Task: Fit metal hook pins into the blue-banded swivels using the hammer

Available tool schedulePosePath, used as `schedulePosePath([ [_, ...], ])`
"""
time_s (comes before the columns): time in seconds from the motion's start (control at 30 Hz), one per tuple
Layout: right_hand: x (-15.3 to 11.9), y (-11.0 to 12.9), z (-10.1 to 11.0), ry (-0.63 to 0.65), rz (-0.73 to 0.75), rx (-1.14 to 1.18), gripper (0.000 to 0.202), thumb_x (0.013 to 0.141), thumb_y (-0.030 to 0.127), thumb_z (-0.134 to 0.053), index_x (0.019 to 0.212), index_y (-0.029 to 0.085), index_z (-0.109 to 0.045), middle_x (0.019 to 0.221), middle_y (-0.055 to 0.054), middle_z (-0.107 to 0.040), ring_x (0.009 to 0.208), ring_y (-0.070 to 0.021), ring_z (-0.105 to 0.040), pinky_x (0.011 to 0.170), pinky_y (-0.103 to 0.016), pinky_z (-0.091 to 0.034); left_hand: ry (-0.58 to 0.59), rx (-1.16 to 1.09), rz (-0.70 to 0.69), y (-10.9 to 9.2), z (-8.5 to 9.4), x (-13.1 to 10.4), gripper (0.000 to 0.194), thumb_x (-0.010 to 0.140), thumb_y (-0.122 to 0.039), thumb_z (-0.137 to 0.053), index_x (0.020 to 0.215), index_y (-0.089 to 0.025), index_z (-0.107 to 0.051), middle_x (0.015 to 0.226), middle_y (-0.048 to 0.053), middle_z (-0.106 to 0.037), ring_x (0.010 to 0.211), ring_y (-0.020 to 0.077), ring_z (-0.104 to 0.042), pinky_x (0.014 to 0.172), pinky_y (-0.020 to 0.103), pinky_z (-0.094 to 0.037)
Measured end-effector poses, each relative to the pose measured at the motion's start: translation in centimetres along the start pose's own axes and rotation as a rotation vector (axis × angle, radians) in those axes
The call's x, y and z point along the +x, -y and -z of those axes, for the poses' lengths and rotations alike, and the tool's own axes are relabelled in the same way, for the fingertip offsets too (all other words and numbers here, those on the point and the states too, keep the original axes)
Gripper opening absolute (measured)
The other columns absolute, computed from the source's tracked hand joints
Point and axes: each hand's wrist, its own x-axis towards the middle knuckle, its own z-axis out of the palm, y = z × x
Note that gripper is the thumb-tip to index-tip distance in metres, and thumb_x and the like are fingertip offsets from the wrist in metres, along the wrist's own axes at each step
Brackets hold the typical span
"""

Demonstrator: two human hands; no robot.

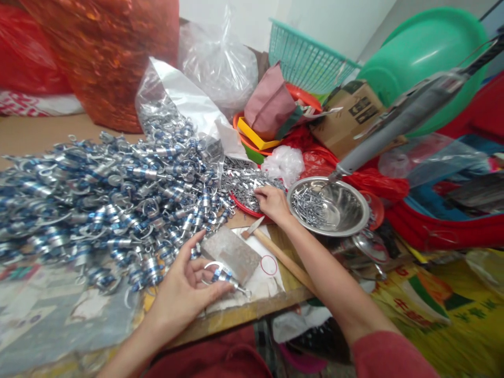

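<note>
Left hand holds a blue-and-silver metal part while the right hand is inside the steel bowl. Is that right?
Not quite: the head view shows the right hand at the red tray of small metal pieces, not inside the steel bowl. The left hand does hold a blue-and-silver metal part.

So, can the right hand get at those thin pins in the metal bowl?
Probably yes: the right hand is at the flat metal pieces, close beside the metal bowl, which is open above the thin pins. The grey tool slants in at its far rim but seems to leave room.
</note>
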Motion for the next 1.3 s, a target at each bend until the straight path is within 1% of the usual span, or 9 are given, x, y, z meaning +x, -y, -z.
schedulePosePath([
  [0.1, -0.6, 0.5, 0.0, -0.026, -0.04, 0.152, 0.018, 0.076, 0.014, -0.051, 0.084, 0.016, -0.067, 0.089, -0.006, -0.067, 0.086, -0.0165, -0.06, 0.082, -0.03, -0.044, -0.019, -0.02, -0.035, 0.5, 0.1, 0.0, 0.097, 0.048, -0.017, -0.078, 0.128, -0.026, -0.023, 0.071, -0.005, -0.058, 0.062, 0.0129, -0.059, 0.061, 0.029, -0.052],
  [0.2, -2.2, 2.2, 0.1, -0.002, -0.078, 0.306, 0.019, 0.078, 0.021, -0.052, 0.089, 0.012, -0.065, 0.08, -0.006, -0.069, 0.07, -0.0141, -0.063, 0.067, -0.026, -0.05, -0.04, -0.039, -0.077, 1.1, 0.1, -0.1, 0.098, 0.049, -0.016, -0.078, 0.128, -0.03, -0.022, 0.076, -0.005, -0.054, 0.065, 0.0124, -0.058, 0.062, 0.03, -0.053],
  [0.4, -8.0, 6.3, 1.3, 0.107, -0.015, 0.605, 0.013, 0.07, 0.016, -0.061, 0.08, 0.015, -0.068, 0.074, -0.004, -0.068, 0.064, -0.0125, -0.062, 0.06, -0.025, -0.05, -0.014, -0.095, -0.139, 1.9, 0.2, -0.1, 0.096, 0.055, -0.015, -0.075, 0.129, -0.037, -0.017, 0.084, -0.005, -0.049, 0.064, 0.0116, -0.058, 0.064, 0.033, -0.053],
  [0.5, -10.9, 7.4, 1.5, 0.108, 0.099, 0.558, 0.011, 0.069, 0.011, -0.062, 0.073, 0.018, -0.07, 0.07, -0.003, -0.067, 0.066, -0.0129, -0.061, 0.063, -0.026, -0.048, -0.018, -0.096, -0.155, 2.1, 0.2, -0.1, 0.096, 0.055, -0.015, -0.075, 0.129, -0.036, -0.018, 0.084, -0.005, -0.048, 0.064, 0.011, -0.057, 0.063, 0.03, -0.052],
  [0.63, -13.3, 7.8, 1.5, 0.128, 0.274, 0.307, 0.024, 0.075, 0.006, -0.049, 0.082, 0.019, -0.068, 0.075, -0.004, -0.062, 0.07, -0.0139, -0.056, 0.062, -0.025, -0.046, -0.024, -0.095, -0.164, 2.0, 0.2, -0.2, 0.095, 0.055, -0.015, -0.075, 0.129, -0.034, -0.019, 0.084, -0.004, -0.048, 0.064, 0.0112, -0.057, 0.063, 0.03, -0.053],
  [0.77, -13.7, 8.4, 2.2, 0.184, 0.308, 0.025, 0.028, 0.073, 0.002, -0.045, 0.087, 0.017, -0.064, 0.076, -0.006, -0.058, 0.072, -0.0174, -0.053, 0.064, -0.029, -0.043, -0.012, -0.1, -0.165, 1.9, 0.2, -0.2, 0.094, 0.054, -0.014, -0.075, 0.128, -0.033, -0.02, 0.084, -0.004, -0.047, 0.065, 0.0114, -0.057, 0.062, 0.03, -0.054],
  [0.97, -12.8, 10.0, 2.0, 0.295, 0.047, 0.36, 0.018, 0.077, 0.011, -0.052, 0.092, 0.018, -0.058, 0.075, 0.0, -0.061, 0.068, -0.0123, -0.056, 0.06, -0.022, -0.042, -0.004, -0.093, -0.189, 1.9, 0.1, -0.2, 0.094, 0.056, -0.013, -0.073, 0.129, -0.033, -0.018, 0.083, -0.005, -0.048, 0.065, 0.0106, -0.058, 0.063, 0.028, -0.053],
  [1.17, -12.2, 9.9, 1.6, 0.362, 0.002, 0.363, 0.008, 0.074, 0.014, -0.055, 0.075, 0.017, -0.063, 0.069, 0.0, -0.064, 0.063, -0.0124, -0.056, 0.054, -0.021, -0.039, -0.002, -0.083, -0.193, 1.9, 0.1, -0.4, 0.093, 0.057, -0.013, -0.072, 0.13, -0.032, -0.018, 0.083, -0.005, -0.048, 0.063, 0.0091, -0.057, 0.061, 0.025, -0.051],
  [1.3, -12.1, 9.9, 1.7, 0.386, -0.014, 0.356, 0.014, 0.075, 0.013, -0.053, 0.085, 0.019, -0.062, 0.071, 0.001, -0.063, 0.063, -0.0119, -0.055, 0.055, -0.021, -0.038, 0.006, -0.089, -0.197, 2.1, 0.2, -0.2, 0.094, 0.057, -0.012, -0.073, 0.13, -0.033, -0.018, 0.083, -0.005, -0.048, 0.063, 0.0091, -0.058, 0.061, 0.025, -0.052],
])
